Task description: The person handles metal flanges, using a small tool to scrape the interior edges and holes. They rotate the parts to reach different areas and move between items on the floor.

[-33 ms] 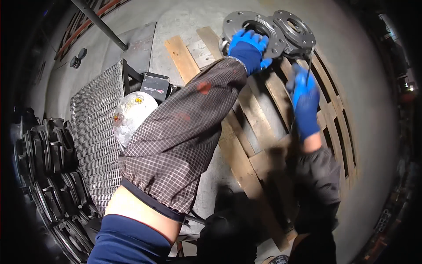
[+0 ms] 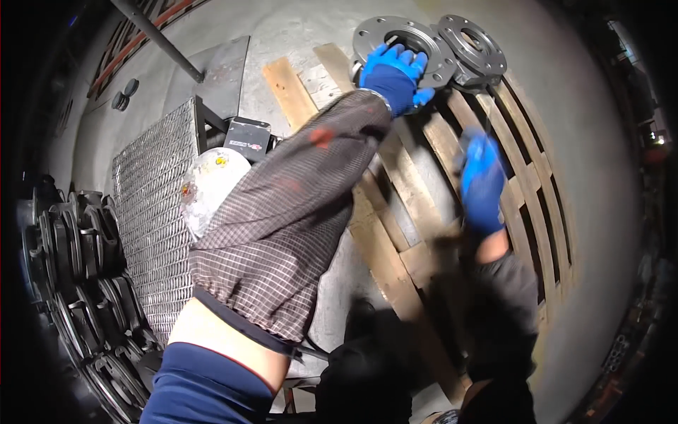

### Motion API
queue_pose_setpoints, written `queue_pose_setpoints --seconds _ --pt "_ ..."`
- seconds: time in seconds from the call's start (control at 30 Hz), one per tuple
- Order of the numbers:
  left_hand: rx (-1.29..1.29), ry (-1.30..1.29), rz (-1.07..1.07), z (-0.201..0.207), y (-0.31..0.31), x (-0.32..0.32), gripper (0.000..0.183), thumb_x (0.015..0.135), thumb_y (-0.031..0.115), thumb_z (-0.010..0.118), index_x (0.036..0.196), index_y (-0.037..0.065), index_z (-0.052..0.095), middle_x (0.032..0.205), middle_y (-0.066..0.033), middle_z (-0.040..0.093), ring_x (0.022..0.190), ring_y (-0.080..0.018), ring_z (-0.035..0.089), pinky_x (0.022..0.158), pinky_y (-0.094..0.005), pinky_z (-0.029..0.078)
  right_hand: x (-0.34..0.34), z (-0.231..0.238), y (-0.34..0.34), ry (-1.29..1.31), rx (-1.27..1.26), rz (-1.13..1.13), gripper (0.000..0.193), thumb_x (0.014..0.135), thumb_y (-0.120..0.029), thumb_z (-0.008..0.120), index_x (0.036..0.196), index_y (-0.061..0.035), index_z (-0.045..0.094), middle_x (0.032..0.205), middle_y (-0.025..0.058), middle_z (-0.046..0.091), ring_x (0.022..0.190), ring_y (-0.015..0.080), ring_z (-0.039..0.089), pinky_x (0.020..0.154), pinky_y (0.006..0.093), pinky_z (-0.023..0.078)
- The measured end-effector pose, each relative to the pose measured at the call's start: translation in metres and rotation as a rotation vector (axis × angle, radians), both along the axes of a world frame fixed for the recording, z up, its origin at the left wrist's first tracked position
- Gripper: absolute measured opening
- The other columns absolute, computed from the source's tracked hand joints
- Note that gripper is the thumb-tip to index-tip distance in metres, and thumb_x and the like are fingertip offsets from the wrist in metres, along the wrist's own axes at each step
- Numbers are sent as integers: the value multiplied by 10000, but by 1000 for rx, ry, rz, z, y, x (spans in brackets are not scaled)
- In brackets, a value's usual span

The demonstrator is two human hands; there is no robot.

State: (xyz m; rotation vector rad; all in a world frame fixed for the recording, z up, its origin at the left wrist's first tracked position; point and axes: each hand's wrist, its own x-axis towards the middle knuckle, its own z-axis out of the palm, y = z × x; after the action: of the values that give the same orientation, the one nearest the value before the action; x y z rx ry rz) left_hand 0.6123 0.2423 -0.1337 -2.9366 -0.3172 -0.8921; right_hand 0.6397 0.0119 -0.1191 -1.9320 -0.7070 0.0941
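Note:
My left hand (image 2: 395,74), in a blue glove, grips a round grey metal flanged part (image 2: 439,53) with bolt holes round its rim. Its fingers curl over the edge of the central opening and the thumb lies at the near side. Right beside that part, a second, smaller flanged part (image 2: 487,53) rests on the wooden pallet (image 2: 424,191). My right hand (image 2: 484,187), gloved too and smeared by motion, is closed over the pallet, nearer to me than the parts. It holds a thin dark rod, now only a faint streak above the fingers.
Left of the pallet stand a metal grating (image 2: 155,212), a white round-topped container (image 2: 219,177) with stains, and a dark box (image 2: 247,136). Stacked dark metal castings (image 2: 92,283) fill the lower left. A grey post (image 2: 159,39) rises at the upper left.
My right hand has drawn back slightly toward me and left, away from the flanged parts, and the rod has blurred. My left hand and the larger flanged part have shifted a little left.

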Motion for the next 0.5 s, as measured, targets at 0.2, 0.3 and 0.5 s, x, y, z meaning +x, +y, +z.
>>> queue_pose_setpoints --seconds 0.2,0.3,0.5 --pt "-17 255 9 21 -11 -1 572 793 534 549 1194 130 492 946 -116 627 926 -283 599 777 -397 478 -118 -39 -126 -219 -517 83 326 867 -125 519 1176 -21 528 1032 180 588 848 323 578 717 368 475" --pt "11 381 148 34 -13 -9 571 774 521 582 1181 132 487 896 -84 638 884 -263 616 705 -393 502 -170 -42 -129 -100 -501 145 339 838 -65 546 1165 20 522 987 177 590 748 282 581 646 352 469" --pt "1 -56 183 12 -21 -19 496 794 377 567 1202 106 490 1133 -115 570 1027 -292 560 819 -410 477 -205 -60 -127 -150 -558 -36 363 752 -20 571 1111 27 544 886 180 578 690 336 542 591 403 442"
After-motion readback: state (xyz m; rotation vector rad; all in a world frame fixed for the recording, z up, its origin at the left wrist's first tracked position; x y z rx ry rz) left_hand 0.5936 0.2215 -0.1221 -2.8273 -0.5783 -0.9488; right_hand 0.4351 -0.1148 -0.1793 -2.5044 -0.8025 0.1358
